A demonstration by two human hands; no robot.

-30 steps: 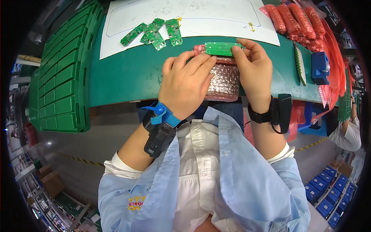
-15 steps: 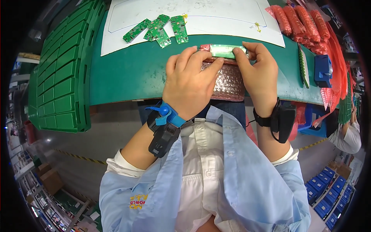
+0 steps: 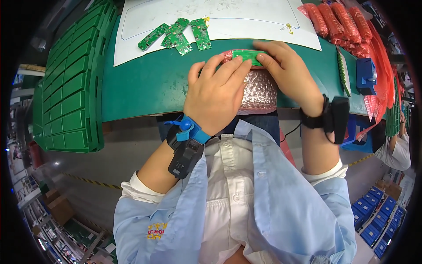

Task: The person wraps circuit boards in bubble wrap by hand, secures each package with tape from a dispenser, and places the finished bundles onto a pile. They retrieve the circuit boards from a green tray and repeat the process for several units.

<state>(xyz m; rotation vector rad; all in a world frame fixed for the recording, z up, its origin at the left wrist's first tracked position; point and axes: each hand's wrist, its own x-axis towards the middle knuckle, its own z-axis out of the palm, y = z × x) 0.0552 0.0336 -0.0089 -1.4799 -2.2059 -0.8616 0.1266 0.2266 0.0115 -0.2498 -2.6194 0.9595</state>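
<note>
Right hand is turning leftward, fingers parted, thumb touching the crosswise green board at its right end (left hand, fingers outstretched, touching nearside).

Two hands, one touched board, four fanned boards.

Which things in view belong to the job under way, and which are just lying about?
Seemingly in the job:
green circuit board, touched by left hand and right hand;
pink bubble wrap;
probably loose circuit boards and red bubble-wrapped bundles.

Apparently just lying about:
boxy blue plastic object;
green plastic crate.
</note>
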